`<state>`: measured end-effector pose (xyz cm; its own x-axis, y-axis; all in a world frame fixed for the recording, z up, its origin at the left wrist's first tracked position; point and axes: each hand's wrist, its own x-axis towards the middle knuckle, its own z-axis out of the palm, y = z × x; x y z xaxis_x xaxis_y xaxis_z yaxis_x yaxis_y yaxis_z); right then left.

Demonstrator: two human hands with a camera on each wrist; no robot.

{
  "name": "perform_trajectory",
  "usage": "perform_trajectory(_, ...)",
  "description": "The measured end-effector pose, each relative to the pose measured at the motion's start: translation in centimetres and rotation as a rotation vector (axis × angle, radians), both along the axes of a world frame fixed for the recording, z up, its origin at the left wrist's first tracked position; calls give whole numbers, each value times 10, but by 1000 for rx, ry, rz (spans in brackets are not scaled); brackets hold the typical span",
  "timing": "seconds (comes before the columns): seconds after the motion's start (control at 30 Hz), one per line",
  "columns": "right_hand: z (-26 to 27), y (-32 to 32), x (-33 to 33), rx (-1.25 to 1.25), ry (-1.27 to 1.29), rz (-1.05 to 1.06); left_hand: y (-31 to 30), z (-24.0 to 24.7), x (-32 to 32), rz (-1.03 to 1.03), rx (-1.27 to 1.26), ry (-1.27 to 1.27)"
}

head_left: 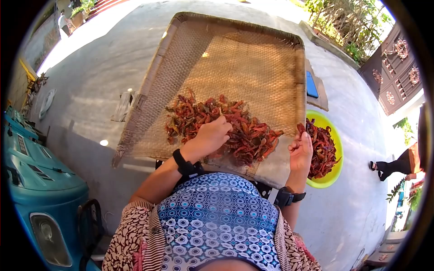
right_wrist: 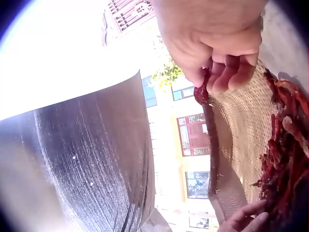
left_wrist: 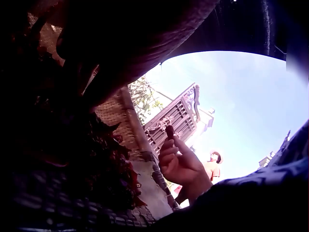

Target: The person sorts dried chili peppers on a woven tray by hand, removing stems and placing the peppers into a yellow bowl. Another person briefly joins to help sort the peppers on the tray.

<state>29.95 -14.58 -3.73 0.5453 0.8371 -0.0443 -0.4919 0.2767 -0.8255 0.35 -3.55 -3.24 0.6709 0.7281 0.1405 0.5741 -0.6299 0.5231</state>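
Observation:
Dried red chili peppers lie heaped on the near part of a large woven bamboo tray. My left hand is over the heap, fingers bent, with a slim pale chili pepper showing at the fingertips. In the left wrist view that hand is mostly dark. At the tray's right edge, my right hand is raised and pinches a dark red chili pepper between thumb and forefinger. Just right of it, a yellow-green basin holds more dried chili peppers.
Beyond the tray's right edge, a blue phone-like slab lies on cardboard. A teal vehicle stands at the left. Another person is at the far right, near a brown gate. Concrete ground surrounds the tray.

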Motion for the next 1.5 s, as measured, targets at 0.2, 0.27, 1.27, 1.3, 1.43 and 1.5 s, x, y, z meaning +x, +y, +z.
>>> perform_trajectory(0.2, 14, -12, 3, 113, 127, -58, -1, 6, -1, 7, 63, -74)
perform_trajectory(0.27, 15, -3, -23, -34, -191, 161, -4, 12, 1, 15, 45, -79)
perform_trajectory(1.27, 3, 30, -82, -229, -520, 476, -2, 27, 27, 78, -317, -528)
perform_trajectory(1.3, 6, 32, -88, -251, -560, 509, 2, 23, 24, 68, -461, -624)
perform_trajectory(1.43, 15, 39, -105, -277, -670, 614, 3, 23, 17, 13, -824, -808)
perform_trajectory(1.5, 14, 38, -108, -279, -655, 631, 4, 21, 15, 24, -907, -761)
